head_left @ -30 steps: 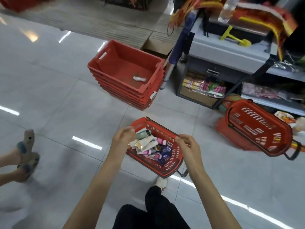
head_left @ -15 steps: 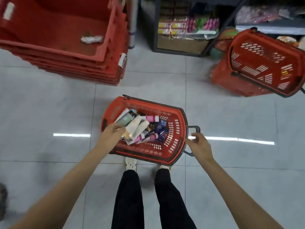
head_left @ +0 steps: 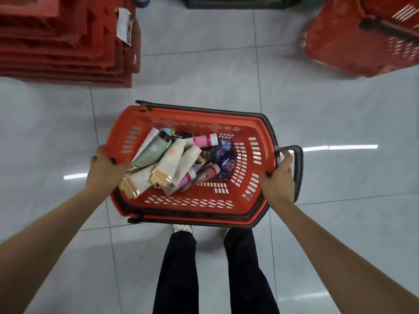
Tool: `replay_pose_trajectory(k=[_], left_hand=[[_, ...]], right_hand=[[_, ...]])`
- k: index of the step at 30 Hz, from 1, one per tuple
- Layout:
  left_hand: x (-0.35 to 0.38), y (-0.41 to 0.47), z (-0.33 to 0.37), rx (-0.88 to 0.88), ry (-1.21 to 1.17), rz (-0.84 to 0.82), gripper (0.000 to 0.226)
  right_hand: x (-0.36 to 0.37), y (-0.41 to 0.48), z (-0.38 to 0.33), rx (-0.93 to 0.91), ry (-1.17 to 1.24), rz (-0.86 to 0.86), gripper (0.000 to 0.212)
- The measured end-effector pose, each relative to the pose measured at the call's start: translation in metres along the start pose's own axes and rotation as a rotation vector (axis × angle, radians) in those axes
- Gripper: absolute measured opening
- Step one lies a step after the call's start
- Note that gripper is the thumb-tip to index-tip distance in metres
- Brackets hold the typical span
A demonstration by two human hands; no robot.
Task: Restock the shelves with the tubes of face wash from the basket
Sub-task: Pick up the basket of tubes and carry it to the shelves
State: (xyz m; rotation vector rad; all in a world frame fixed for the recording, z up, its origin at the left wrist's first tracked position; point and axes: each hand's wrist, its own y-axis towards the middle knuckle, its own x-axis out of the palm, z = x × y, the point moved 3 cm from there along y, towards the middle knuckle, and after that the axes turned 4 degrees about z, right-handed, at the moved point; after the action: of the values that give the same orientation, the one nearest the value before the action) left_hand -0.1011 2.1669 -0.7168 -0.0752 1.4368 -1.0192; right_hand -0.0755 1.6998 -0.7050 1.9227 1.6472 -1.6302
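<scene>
A red plastic basket point(head_left: 249, 207) with dark handles is held above the tiled floor in front of my legs. Inside it lies a heap of face wash tubes point(head_left: 169, 163): white, pale green, pink and purple ones, piled toward the left end. My left hand point(head_left: 103, 167) grips the basket's left rim, thumb over the edge beside the tubes. My right hand point(head_left: 277, 177) grips the right end at the dark pull handle point(head_left: 299, 171).
A stack of red crates point(head_left: 65, 41) stands on the floor at the upper left. Another red basket point(head_left: 362, 37) leans at the upper right. A dark shelf base point(head_left: 238, 3) runs along the top edge. My two legs in dark trousers stand below the basket.
The view has tilted further down and closer to the basket. My left hand has shifted from the tubes to the left rim, and the basket now sits higher between both hands.
</scene>
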Motion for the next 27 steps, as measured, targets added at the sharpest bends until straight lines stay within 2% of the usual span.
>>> replay_pose_trajectory(k=[6, 10, 12, 19, 23, 27], left_hand=[[0.001, 0.029, -0.004, -0.234, -0.38, 0.011, 0.066], [-0.003, 0.036, -0.004, -0.292, -0.392, -0.079, 0.057], [-0.003, 0.033, -0.005, -0.312, -0.393, -0.114, 0.058], [0.01, -0.021, 0.002, -0.278, -0.374, -0.143, 0.065], [0.014, -0.062, 0.032, -0.186, -0.357, -0.191, 0.055], [0.009, -0.097, 0.069, -0.111, -0.302, -0.265, 0.055]], right_hand=[[0.013, 0.013, 0.006, 0.107, 0.131, 0.056, 0.052], [0.003, 0.03, 0.0, 0.278, 0.135, -0.002, 0.033], [-0.005, 0.038, 0.002, 0.307, 0.111, -0.053, 0.032], [-0.06, 0.034, 0.025, 0.307, 0.149, -0.032, 0.041], [-0.12, 0.021, 0.051, 0.32, 0.138, 0.049, 0.034], [-0.186, -0.009, 0.086, 0.396, 0.195, 0.127, 0.041]])
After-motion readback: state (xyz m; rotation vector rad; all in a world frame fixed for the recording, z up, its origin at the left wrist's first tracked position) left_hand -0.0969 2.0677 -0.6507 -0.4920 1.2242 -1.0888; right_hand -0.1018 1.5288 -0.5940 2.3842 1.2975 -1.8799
